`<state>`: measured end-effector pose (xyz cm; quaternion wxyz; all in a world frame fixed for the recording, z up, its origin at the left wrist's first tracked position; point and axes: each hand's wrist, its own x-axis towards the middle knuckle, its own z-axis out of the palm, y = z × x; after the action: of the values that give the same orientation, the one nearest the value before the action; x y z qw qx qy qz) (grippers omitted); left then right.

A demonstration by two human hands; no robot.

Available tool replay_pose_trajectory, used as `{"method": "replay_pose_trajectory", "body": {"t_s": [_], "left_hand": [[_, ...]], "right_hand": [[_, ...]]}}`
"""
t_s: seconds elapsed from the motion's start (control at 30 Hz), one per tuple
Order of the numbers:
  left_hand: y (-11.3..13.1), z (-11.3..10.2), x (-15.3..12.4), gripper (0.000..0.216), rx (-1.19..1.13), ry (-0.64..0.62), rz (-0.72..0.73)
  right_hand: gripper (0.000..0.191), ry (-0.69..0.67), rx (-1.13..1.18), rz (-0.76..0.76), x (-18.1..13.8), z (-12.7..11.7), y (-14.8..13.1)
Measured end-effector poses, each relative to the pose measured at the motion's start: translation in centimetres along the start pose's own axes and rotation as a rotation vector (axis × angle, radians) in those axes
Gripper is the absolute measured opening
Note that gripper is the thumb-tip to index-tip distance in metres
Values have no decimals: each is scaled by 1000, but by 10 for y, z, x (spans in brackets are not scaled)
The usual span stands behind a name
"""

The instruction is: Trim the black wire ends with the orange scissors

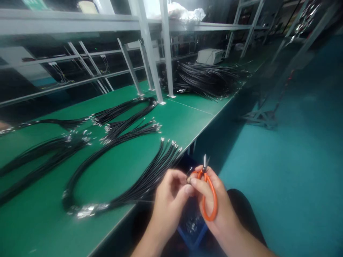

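Orange-handled scissors (211,203) rest in my right hand (218,203), the handle loop against the palm and the short metal blades pointing up and away. My right thumb and fingertips also meet those of my left hand (170,200). My left hand is closed in a pinch at what looks like the end of a thin black cable; the fingers mostly hide it. A fanned bundle of black cables (150,175) with pale metal tips runs along the table edge to my left hand. Its taped part (89,210) curves round on the table.
More black cable bundles (40,153) lie on the green table (107,178). A large cable pile (206,78) and a white box (210,56) sit farther back. Shelf posts (151,53) rise from the table. A blue bin (193,239) with small bits is below my hands.
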<state>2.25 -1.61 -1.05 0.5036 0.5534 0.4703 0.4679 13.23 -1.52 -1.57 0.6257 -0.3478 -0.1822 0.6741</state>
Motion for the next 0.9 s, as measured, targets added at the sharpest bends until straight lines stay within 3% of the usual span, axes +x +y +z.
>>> {"method": "replay_pose_trajectory", "body": {"t_s": [0.17,0.57,0.8,0.9], "left_hand": [[8,-1,3,15,13,78,13],[4,-9,8,11,-376,-25,-82],[3,-7,12,11,-395,-43,-47],[1,-12,10,8,-235,31,5]], "right_hand": [[18,-17,50,-13,-3,7,5],[16,-93,106,72,5,5,3],[17,-78,146,80,7,6,1],[16,-72,173,105,9,5,2]]}}
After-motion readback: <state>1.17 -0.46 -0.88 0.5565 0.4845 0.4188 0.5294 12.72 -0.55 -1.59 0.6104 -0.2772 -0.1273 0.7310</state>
